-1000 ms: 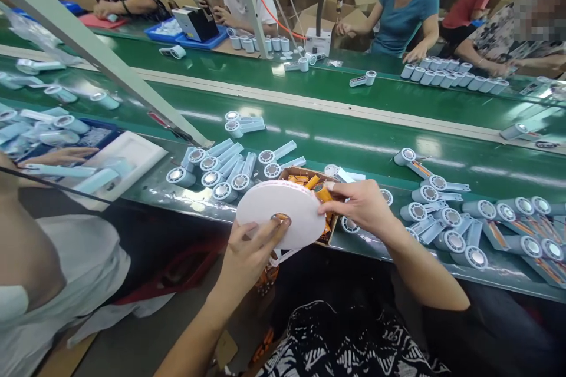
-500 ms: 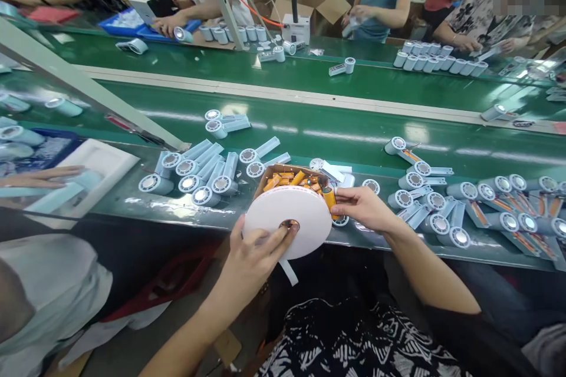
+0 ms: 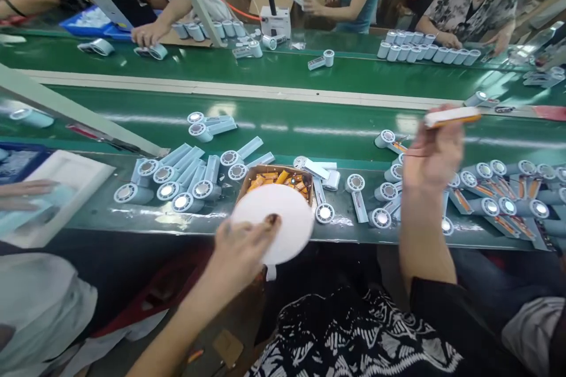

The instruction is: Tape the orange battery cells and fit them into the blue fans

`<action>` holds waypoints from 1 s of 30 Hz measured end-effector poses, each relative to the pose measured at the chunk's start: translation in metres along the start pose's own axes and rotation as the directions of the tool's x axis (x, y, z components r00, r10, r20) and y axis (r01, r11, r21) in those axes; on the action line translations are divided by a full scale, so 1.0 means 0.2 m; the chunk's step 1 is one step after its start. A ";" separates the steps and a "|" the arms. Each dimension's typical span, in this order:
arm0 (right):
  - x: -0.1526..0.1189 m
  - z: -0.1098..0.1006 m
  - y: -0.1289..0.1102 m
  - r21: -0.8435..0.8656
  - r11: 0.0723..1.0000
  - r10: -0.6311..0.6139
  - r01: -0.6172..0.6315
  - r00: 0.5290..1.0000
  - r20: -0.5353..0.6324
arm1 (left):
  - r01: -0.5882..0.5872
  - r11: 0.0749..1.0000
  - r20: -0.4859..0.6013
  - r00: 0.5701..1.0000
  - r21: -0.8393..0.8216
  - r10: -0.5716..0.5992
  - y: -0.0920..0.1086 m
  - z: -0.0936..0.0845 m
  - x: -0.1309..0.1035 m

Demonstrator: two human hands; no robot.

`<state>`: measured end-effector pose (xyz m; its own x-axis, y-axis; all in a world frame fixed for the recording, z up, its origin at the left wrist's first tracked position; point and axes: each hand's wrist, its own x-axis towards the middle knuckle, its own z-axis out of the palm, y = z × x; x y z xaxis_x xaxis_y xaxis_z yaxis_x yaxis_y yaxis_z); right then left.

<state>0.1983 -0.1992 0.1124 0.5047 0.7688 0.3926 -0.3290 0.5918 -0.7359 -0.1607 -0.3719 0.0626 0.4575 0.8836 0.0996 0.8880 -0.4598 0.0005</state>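
Many handheld fans (image 3: 207, 188) are strewn beside a battery carton (image 3: 311, 188), part-hidden by the tape roll (image 3: 292, 232) held by the left hand (image 3: 241, 250); one white-topped battery (image 3: 455, 117) is pinched aloft by the right hand (image 3: 437, 150).

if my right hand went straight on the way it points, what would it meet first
Probably the row of blue cylinders across the belt, though your raised right hand might pass above them; depth is unclear.
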 end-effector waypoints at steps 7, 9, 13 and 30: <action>-0.31 -0.49 -0.14 -0.384 0.858 0.372 -0.342 0.928 0.004 | -0.099 0.995 0.049 0.994 0.012 0.099 -0.11 -0.18 0.34; -0.43 -0.54 -0.12 -0.385 0.855 0.352 -0.349 0.934 -0.065 | -0.332 0.942 0.061 0.941 -0.038 0.334 0.08 -0.15 0.65; -0.47 -0.58 -0.16 -0.370 0.874 0.265 -0.314 0.948 -0.178 | -0.703 0.708 0.107 0.700 -0.072 0.706 0.48 0.09 1.21; -0.09 -0.71 -0.13 -0.430 0.845 0.335 -0.317 0.941 -0.036 | -0.481 0.876 0.437 0.792 0.019 0.425 0.13 0.45 2.26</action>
<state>0.3111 -0.2624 0.0475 0.3939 0.9134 0.1029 -0.0947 0.1517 -0.9839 0.0733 0.0230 0.0186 0.7604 0.5432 -0.3559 0.5592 -0.8264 -0.0666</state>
